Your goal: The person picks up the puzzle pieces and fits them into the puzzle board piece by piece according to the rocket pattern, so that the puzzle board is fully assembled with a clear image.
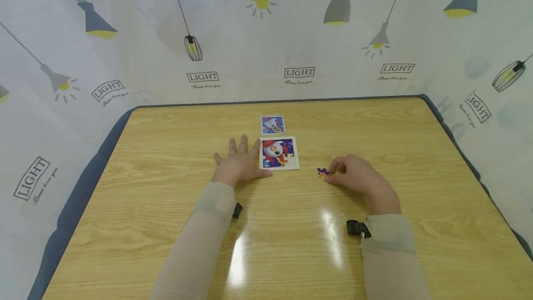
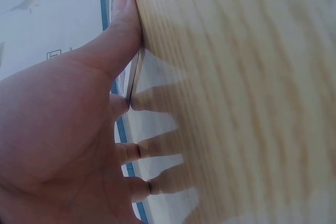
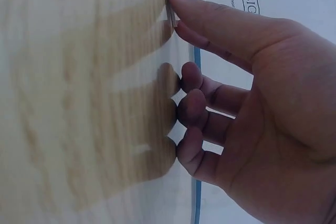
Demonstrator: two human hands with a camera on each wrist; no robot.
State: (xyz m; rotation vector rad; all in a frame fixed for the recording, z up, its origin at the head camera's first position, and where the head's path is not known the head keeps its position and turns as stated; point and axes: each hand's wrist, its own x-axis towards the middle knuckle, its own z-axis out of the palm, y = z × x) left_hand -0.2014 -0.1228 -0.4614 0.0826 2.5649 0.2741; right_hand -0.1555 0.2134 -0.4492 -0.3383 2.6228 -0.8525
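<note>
A square jigsaw puzzle in a white frame [image 1: 296, 154] lies on the table, its red, white and purple picture mostly filled, with pale bare patches toward the lower right. My left hand [image 1: 239, 163] is spread at its left side, thumb along the near edge and index fingertip at the upper left corner. To the right of the frame, my right hand [image 1: 356, 175] pinches a purple and orange jigsaw piece [image 1: 322, 172] between thumb and index finger, low over the wood. The other fingers are curled, their tips [image 3: 190, 103] resting on the table.
Behind the frame lies a small reference picture card [image 1: 272, 125] with a similar image. The wooden table [image 1: 166, 138] has a dark blue edge, with a lamp-printed cloth [image 1: 233, 27] behind it. Each sleeved wrist carries a black camera mount [image 1: 357, 228].
</note>
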